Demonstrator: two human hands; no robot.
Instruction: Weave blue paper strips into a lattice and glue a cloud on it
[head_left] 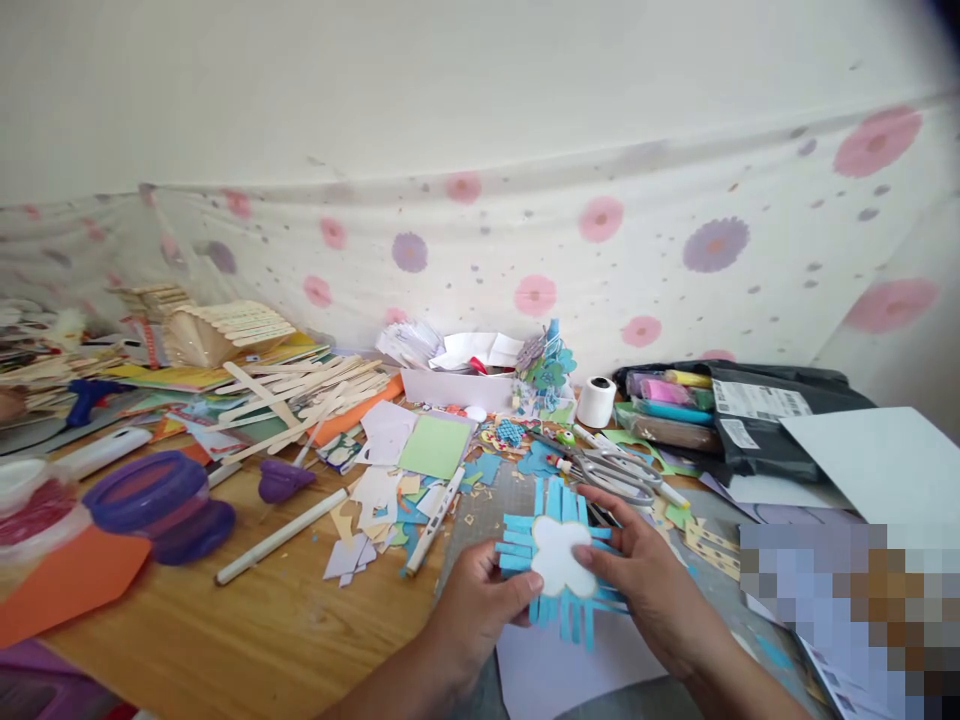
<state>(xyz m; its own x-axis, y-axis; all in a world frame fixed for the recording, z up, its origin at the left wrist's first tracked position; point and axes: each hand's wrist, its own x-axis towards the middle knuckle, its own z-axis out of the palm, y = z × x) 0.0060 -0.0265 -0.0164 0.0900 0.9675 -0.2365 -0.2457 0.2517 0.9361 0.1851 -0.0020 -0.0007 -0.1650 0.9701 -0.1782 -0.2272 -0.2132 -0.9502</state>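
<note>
A paper flower [566, 558] with a white four-lobed centre and blue fringed strips sits between my two hands. My left hand [480, 597] pinches its left lower edge, thumb on the white centre. On the right side, my right hand [637, 565] grips it with the thumb pressed on the white part and fingers behind. Below the flower, a pale lavender sheet of paper [577, 665] lies on a grey mat [480, 520]. Metal scissors [619, 472] rest just beyond my right hand.
Paper scraps [379, 500] and a marker [437, 522] lie left of the mat. Wooden craft sticks [300, 395], a purple tub [157, 500] and a blue glue gun [90, 398] are further left. A white thread spool [596, 402] and a black bag [772, 400] stand behind.
</note>
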